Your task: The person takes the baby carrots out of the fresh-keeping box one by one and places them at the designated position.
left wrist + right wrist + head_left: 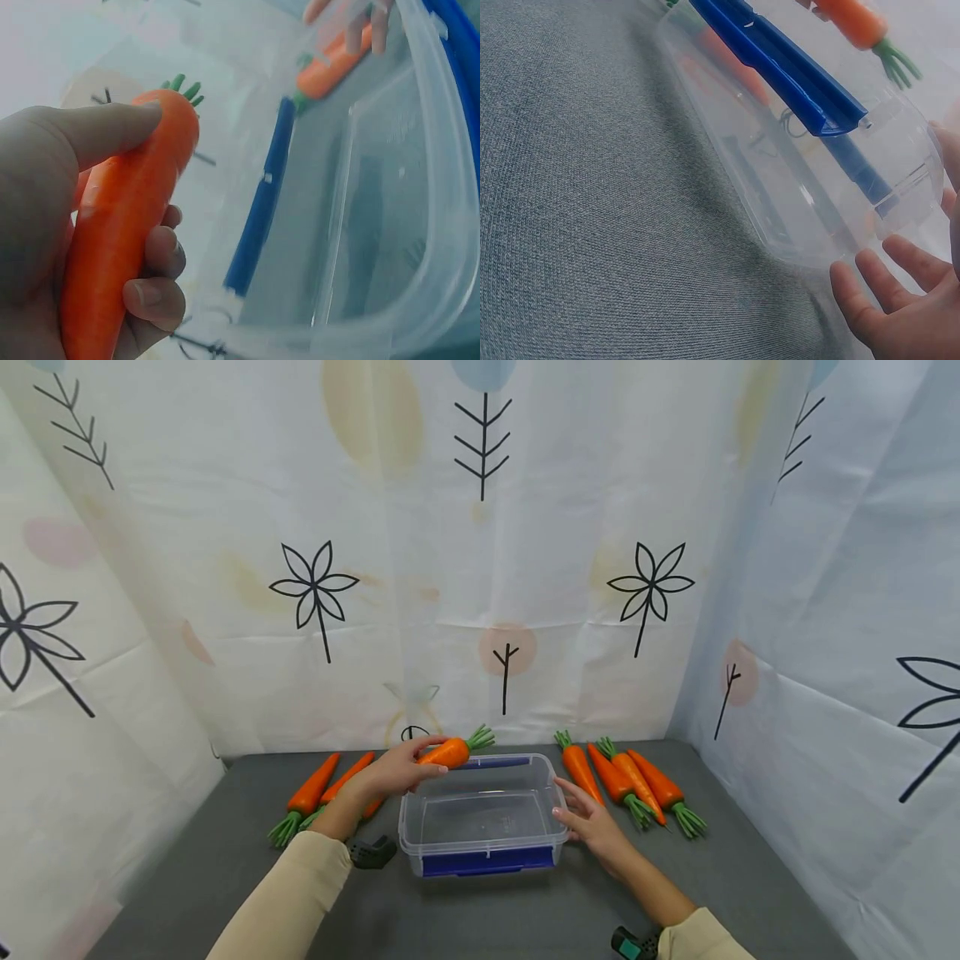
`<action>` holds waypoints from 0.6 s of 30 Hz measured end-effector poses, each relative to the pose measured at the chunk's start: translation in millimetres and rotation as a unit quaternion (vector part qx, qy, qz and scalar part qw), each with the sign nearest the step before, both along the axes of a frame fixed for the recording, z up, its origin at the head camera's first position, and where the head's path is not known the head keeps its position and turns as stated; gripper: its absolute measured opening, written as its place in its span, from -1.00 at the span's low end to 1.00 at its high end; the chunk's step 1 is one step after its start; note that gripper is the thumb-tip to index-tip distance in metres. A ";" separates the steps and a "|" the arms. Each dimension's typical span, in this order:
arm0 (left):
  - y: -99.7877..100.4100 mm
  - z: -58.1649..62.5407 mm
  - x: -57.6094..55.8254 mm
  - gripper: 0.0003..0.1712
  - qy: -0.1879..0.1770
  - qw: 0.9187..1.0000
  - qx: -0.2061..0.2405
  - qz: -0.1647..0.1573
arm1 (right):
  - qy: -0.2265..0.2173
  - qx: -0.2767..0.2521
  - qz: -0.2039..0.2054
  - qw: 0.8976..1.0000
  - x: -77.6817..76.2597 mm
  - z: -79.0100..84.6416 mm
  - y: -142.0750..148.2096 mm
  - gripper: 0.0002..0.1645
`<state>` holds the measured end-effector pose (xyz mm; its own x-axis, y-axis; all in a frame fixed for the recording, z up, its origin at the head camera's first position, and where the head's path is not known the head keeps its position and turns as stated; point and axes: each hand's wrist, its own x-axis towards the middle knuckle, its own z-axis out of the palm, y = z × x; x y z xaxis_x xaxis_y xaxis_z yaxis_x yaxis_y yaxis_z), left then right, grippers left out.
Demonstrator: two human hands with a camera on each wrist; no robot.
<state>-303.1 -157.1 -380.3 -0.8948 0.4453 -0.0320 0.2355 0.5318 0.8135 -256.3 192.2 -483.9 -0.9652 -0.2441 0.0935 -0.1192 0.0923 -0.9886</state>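
Note:
My left hand (393, 772) grips an orange carrot (448, 753) above the back left part of a clear plastic container (407, 827). In the left wrist view, thumb and fingers wrap the carrot (124, 217), its green top pointing away. The container stands lidless on the grey surface, with a blue clip (487, 862) along the front and another at the back. No carrot shows inside it. At its right end is my right hand (596, 828), fingers spread and slightly bent; the right wrist view shows the fingertips (847, 281) close to the wall, contact unclear.
Several carrots (577, 767) lie on the grey tabletop (480, 918) right of the container. More carrots (311, 793) lie to the left, partly behind my left arm. A white patterned curtain (480, 577) hangs behind and along both sides.

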 end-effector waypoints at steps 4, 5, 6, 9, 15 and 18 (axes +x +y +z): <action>-15.3 -4.5 -5.6 -0.30 0.001 1.000 0.007 0.030 | 0.002 -0.002 0.001 1.000 -0.1 -0.1 0.0 -0.29; -19.1 -5.4 -6.7 -0.29 0.002 0.999 0.008 0.038 | 0.001 -0.002 0.001 1.000 -0.2 -0.1 0.1 -0.29; -23.0 -6.7 -7.7 -0.29 0.002 0.999 0.007 0.046 | 0.001 -0.001 0.000 1.000 -0.2 -0.1 0.1 -0.29; -34.8 -11.4 -10.4 -0.27 -0.001 0.998 0.012 0.066 | -0.001 0.000 -0.003 1.000 -0.2 -0.2 0.0 -0.30; -60.0 -24.5 -13.9 -0.28 -0.005 0.994 0.028 0.104 | 0.001 -0.001 -0.006 1.000 -0.9 -0.9 -0.2 -0.29; -73.5 -29.2 -14.0 -0.28 0.001 0.992 0.034 0.120 | 0.001 -0.001 -0.006 1.000 -1.4 -1.3 0.1 -0.30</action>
